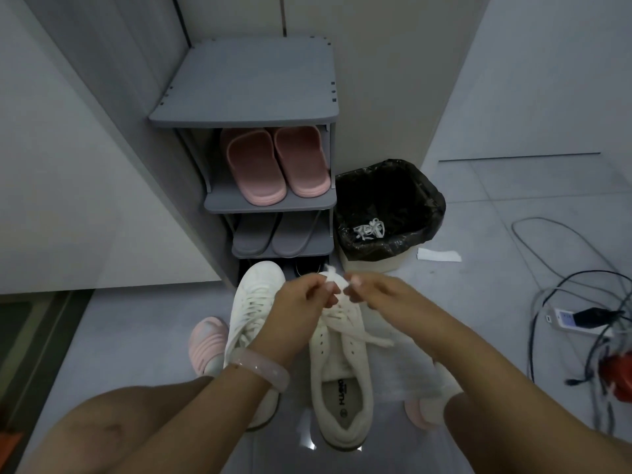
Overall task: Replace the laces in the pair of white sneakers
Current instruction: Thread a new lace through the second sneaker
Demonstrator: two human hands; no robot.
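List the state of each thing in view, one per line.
left hand: pinching the lace
right hand: pinching the lace
lace: held above the right sneaker
left sneaker: laced, on floor
right sneaker: partly laced, loose end trailing
bin: open, bag-lined, white laces inside
pink slippers: on rack shelf

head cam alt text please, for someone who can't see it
Both hands, left and right, pinch a white lace above the right sneaker of a white pair on a grey floor; the left sneaker lies beside it. Behind stand a grey rack with pink slippers and a black-lined bin holding old laces.
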